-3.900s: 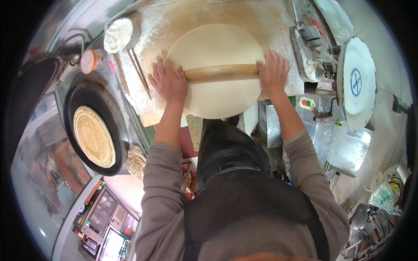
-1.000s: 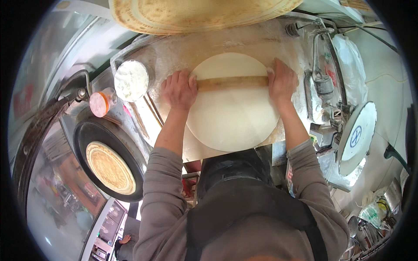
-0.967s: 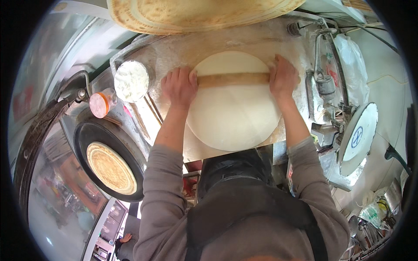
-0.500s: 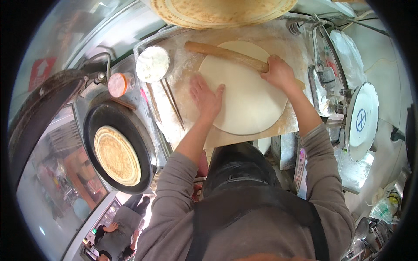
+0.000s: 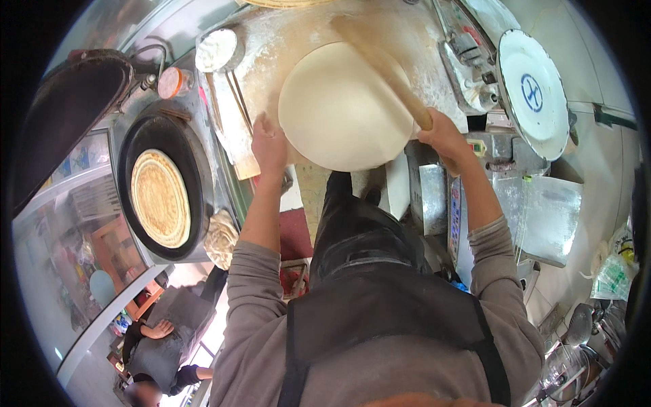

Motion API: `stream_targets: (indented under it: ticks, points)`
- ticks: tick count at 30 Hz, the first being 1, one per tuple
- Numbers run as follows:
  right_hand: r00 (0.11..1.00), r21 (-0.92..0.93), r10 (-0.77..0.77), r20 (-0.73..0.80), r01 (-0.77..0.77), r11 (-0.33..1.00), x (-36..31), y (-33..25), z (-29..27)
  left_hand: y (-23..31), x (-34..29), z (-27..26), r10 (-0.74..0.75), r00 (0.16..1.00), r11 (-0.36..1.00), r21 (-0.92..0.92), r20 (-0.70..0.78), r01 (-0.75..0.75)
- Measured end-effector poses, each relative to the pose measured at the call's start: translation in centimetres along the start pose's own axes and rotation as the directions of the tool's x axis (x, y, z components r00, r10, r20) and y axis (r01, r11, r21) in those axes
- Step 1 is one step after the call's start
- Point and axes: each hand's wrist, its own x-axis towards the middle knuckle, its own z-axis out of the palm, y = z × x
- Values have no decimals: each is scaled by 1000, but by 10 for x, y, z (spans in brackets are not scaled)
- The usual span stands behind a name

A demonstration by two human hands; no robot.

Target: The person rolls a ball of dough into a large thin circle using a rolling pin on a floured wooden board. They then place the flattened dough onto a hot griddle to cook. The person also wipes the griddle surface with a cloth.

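A round sheet of pale dough (image 5: 339, 112) lies on the floured wooden board (image 5: 285, 34), its near edge hanging past the board's front edge. My right hand (image 5: 444, 139) is closed around the near end of a wooden rolling pin (image 5: 400, 91). The pin slants across the right part of the dough, and its far end is blurred. Just left of the dough, by the board's front edge, is my left hand (image 5: 270, 146). Its fingers are smeared by motion, so their pose is unclear.
On the left, a flatbread (image 5: 161, 198) sits in a black round pan (image 5: 129, 169) beside a crumpled cloth (image 5: 221, 239). A bowl of white powder (image 5: 217, 50), a jar (image 5: 175, 82) and thin sticks (image 5: 239, 95) flank the board. A white enamel plate (image 5: 542, 122) stands right. Another person (image 5: 159, 332) is lower left.
The view has shifted. My left hand has pulled back from lying spread on the board to beside the dough's left edge. The rolling pin has turned to a steeper slant in my right hand.
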Motion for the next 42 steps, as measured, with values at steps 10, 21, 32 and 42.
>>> stream_targets:
  ticks: [10,21,32,42]
  points:
    - [637,-689,-588,-498,122,715,63,29,62,-14,4,51,338,939,693,659,63,-294]
    - [688,-217,-373,-623,306,927,248,-49,3,88,222,95,264,960,889,411,-97,-202]
    - [802,-614,-392,-451,40,788,181,-7,24,8,175,78,543,825,661,527,157,-535]
    - [829,-391,-322,-458,137,910,303,-70,-33,90,287,107,583,795,574,607,169,-550]
